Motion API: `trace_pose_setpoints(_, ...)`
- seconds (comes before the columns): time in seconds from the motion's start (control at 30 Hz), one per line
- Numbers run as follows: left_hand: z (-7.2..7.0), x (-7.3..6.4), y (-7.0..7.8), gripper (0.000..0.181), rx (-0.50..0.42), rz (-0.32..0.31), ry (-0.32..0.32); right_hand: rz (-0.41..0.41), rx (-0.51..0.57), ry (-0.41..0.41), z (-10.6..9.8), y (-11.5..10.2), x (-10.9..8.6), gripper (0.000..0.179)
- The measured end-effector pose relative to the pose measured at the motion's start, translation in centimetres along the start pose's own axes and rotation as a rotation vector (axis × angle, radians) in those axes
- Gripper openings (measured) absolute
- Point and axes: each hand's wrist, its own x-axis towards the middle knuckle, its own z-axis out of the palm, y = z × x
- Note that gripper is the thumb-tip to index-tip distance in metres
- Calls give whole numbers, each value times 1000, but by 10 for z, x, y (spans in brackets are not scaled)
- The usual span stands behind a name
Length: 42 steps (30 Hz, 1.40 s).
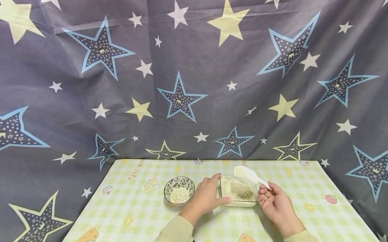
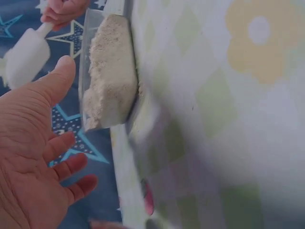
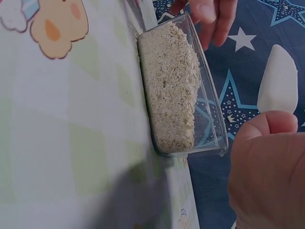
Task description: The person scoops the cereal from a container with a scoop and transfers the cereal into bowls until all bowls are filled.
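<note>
A rectangular clear glass container (image 1: pixel 240 204) full of pale flakes that look like rolled oats stands on the table, with a darker patch on top. My right hand (image 1: pixel 276 205) grips the handle of a white scoop (image 1: pixel 250 175), whose bowl is above the container's far edge with some flakes in it. At the container's left end is my left hand (image 1: pixel 206 195), its thumb by the near corner and its fingers extended toward the far side. In the left wrist view the left palm (image 2: pixel 28 157) shows with nothing in it.
Left of the left hand sits a patterned bowl (image 1: pixel 168 197) holding similar flakes. A green-and-white checked cloth (image 1: pixel 139 218) covers the table. Behind its far edge hangs a dark curtain (image 1: pixel 208 82) printed with stars.
</note>
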Motion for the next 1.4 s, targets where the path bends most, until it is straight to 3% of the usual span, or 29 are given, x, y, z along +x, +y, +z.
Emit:
trace_pose_setpoints(0.17,-23,-13,-12,100,19,51,86,1,-30,13,3,-2,-1,30)
trace_pose_setpoints(0.3,-48,-31,-42,101,27,43,162,11,-49,29,9,-2,-1,28)
trace_pose_setpoints(0.47,-71,-59,-93,103,6,-58,240,25,-68,45,18,-2,3,24)
trace_pose_setpoints(0.57,-78,-74,-118,103,-20,-117,240,16,-97,47,24,-1,4,23)
trace_pose_setpoints(0.67,-79,-83,-132,105,-55,-146,223,8,-140,37,30,2,4,23)
trace_pose_setpoints(0.87,-72,-91,-142,107,-109,-145,213,11,-175,10,45,13,8,23)
trace_pose_setpoints(1.4,-60,-87,-143,98,-156,-164,200,43,-209,-19,81,41,22,20)
